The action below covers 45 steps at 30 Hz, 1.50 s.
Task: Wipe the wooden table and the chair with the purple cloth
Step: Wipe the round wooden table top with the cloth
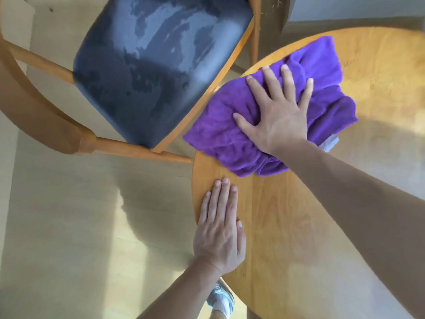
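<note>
Head view: purple cloth (266, 116) lengthwise along wooden table (287, 226) edge.

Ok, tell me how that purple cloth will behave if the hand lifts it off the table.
The purple cloth lies wrinkled and folded under the right hand, so it would probably droop limply. Its plush pile suggests it is light and easy to grip. One edge overhangs the wooden table, so it may slide off if released.

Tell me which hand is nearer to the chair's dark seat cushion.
Right. The right hand presses flat on the purple cloth at the table edge beside the seat cushion. The left hand rests flat on the wooden table rim, nearer the person and farther from the cushion.
</note>
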Motion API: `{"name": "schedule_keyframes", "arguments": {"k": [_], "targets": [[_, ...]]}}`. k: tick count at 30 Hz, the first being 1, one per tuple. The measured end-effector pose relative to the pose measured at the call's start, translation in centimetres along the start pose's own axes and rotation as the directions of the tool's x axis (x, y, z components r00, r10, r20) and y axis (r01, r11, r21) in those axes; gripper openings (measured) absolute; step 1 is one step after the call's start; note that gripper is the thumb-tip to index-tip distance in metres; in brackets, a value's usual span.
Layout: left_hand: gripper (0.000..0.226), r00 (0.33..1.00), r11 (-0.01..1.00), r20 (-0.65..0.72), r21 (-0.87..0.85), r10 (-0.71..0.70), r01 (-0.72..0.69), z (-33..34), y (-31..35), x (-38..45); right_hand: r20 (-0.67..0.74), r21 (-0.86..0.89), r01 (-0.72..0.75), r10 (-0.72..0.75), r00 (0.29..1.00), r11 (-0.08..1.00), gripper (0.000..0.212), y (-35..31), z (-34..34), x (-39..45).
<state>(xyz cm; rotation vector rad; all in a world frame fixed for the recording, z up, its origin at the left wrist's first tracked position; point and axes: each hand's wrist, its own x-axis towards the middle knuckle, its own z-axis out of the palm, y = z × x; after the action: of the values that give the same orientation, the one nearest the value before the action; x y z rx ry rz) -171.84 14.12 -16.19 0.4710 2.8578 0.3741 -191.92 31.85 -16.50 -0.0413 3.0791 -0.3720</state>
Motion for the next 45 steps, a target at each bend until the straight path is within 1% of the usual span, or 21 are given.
{"name": "schedule_keyframes", "arguments": {"k": [2,4,7,9,11,12,14,16,18,19,21,24,27,29,31,34,36,38,41,43,45], "targets": [[0.075,1.0,1.0,-0.007,-0.009,-0.002,0.002,0.1,0.0,0.0,-0.057,0.068,-0.193,0.197,0.979,0.979,0.075,-0.5,0.1,-0.3],[0.074,1.0,1.0,0.003,0.001,-0.011,0.011,0.0,0.0,0.0,-0.057,0.1,-0.209,0.215,0.975,0.973,0.074,-2.2,0.2,-1.6],[0.071,0.999,0.999,0.031,0.034,-0.018,0.017,-0.3,0.1,0.0,0.003,0.057,0.046,-0.046,0.999,0.997,0.075,-3.9,0.7,-4.2],[0.066,0.999,0.999,0.049,0.04,-0.015,0.013,-0.3,0.1,-0.1,0.032,0.024,0.265,-0.266,0.964,0.964,0.075,-3.0,0.8,-4.7],[0.068,0.998,0.999,0.057,0.041,-0.014,0.011,-0.3,0.0,-0.1,0.046,0.01,0.335,-0.335,0.941,0.942,0.074,-1.2,0.4,-3.6],[0.071,0.999,0.999,0.052,0.038,-0.014,0.012,-0.2,0.0,0.0,0.036,-0.001,0.295,-0.295,0.955,0.956,0.074,-0.3,0.2,-2.7],[0.074,1.0,1.0,0.028,0.025,-0.015,0.014,-0.2,0.0,0.1,0.0,-0.002,0.078,-0.078,0.997,0.997,0.073,1.0,-0.2,-0.3],[0.075,1.0,1.0,0.016,0.022,-0.014,0.014,-0.1,0.1,0.2,-0.016,0.034,-0.161,0.162,0.987,0.986,0.072,0.9,-0.5,1.8],[0.075,1.0,1.0,0.011,0.017,-0.008,0.008,0.1,0.1,0.1,-0.004,0.04,-0.262,0.263,0.965,0.964,0.075,-0.9,-0.4,2.3],[0.075,1.0,1.0,0.005,0.016,-0.005,0.005,0.1,0.0,0.1,0.003,0.03,-0.238,0.238,0.971,0.971,0.078,-2.0,-0.3,1.8],[0.075,1.0,1.0,0.0,0.02,-0.004,0.004,0.2,-0.1,0.0,0.023,-0.008,-0.043,0.043,0.999,0.999,0.086,-3.7,0.2,-0.6],[0.075,1.0,0.999,0.001,0.041,0.006,-0.006,0.2,-0.1,0.1,0.098,-0.067,0.259,-0.252,0.963,0.964,0.087,-4.0,0.7,-3.2],[0.076,1.0,1.0,0.009,0.029,0.011,-0.011,0.3,-0.2,0.1,0.127,-0.095,0.309,-0.296,0.947,0.946,0.08,-2.2,0.5,-1.9],[0.076,1.0,1.0,0.01,0.014,0.006,-0.006,0.3,-0.3,0.2,0.092,-0.113,0.218,-0.208,0.974,0.969,0.076,-0.4,0.0,-0.2],[0.076,1.0,1.0,0.003,0.018,0.008,-0.008,0.3,-0.2,0.2,0.014,-0.076,0.001,0.0,1.0,0.997,0.073,1.5,-0.5,1.7],[0.076,1.0,0.999,0.003,0.039,-0.003,0.003,0.4,-0.3,0.1,-0.045,0.053,-0.311,0.314,0.948,0.949,0.071,1.5,-0.7,3.4],[0.077,1.0,1.0,0.0,0.029,-0.012,0.012,0.2,-0.2,0.0,-0.058,0.063,-0.355,0.358,0.932,0.933,0.07,0.0,-0.5,2.8],[0.079,1.0,1.0,-0.002,0.022,-0.02,0.02,0.0,0.1,0.1,-0.049,0.046,-0.263,0.265,0.963,0.964,0.067,-0.9,-0.3,0.8],[0.072,1.0,1.0,0.02,0.018,-0.015,0.015,-1.6,0.0,1.6,0.038,0.025,0.042,-0.043,0.998,0.999,0.066,0.7,-0.5,-1.8],[0.058,0.997,0.996,0.042,0.058,0.064,-0.066,-3.1,-0.8,4.5,0.096,0.036,0.229,-0.232,0.968,0.973,0.069,3.9,-1.4,-2.1],[0.055,0.979,0.975,0.074,0.104,0.189,-0.196,-4.7,-1.2,8.2,0.121,0.033,0.261,-0.263,0.957,0.965,0.071,7.2,-2.3,-1.8]]}}
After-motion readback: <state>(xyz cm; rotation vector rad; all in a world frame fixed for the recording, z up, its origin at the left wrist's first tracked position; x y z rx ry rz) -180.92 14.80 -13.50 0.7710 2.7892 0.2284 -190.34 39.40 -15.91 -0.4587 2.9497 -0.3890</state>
